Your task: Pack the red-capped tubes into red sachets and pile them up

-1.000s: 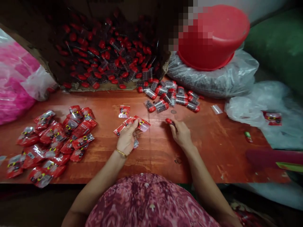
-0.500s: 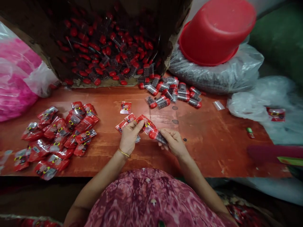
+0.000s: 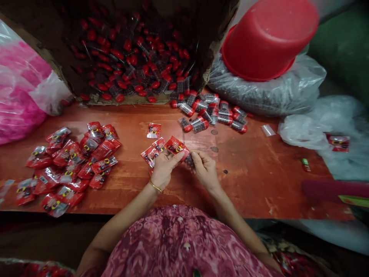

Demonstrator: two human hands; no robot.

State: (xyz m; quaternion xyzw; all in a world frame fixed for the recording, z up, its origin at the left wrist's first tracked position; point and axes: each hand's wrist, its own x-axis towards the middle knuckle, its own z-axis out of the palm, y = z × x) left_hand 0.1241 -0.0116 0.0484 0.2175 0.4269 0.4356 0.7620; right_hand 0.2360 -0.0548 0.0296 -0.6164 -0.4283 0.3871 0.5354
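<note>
Between my hands is a red printed plastic packet [image 3: 175, 145], with a small clear container [image 3: 189, 160] of dark beads at its lower right end. My left hand [image 3: 165, 167] pinches the packet between thumb and fingers. The fingers of my right hand [image 3: 205, 169] are closed on the container's near end. How far the container sits inside the packet is hidden by my fingers. Flat red packets [image 3: 150, 154] lie partly under my left hand, and a single flat packet [image 3: 153, 130] lies beyond them. Several red-capped containers [image 3: 198, 125] are heaped farther back.
Filled red packets [image 3: 72, 161] are piled on the left of the table [image 3: 259, 181]. A cardboard box [image 3: 54, 57] of red-capped containers stands behind. At the right are an upturned red tub [image 3: 268, 42] on a stuffed plastic bag [image 3: 268, 96] and a maroon rod-like object [image 3: 325, 191].
My hands have come closer together. The container has moved left toward the packet, its red cap now out of sight, and my left thumb has shifted down over the join.
</note>
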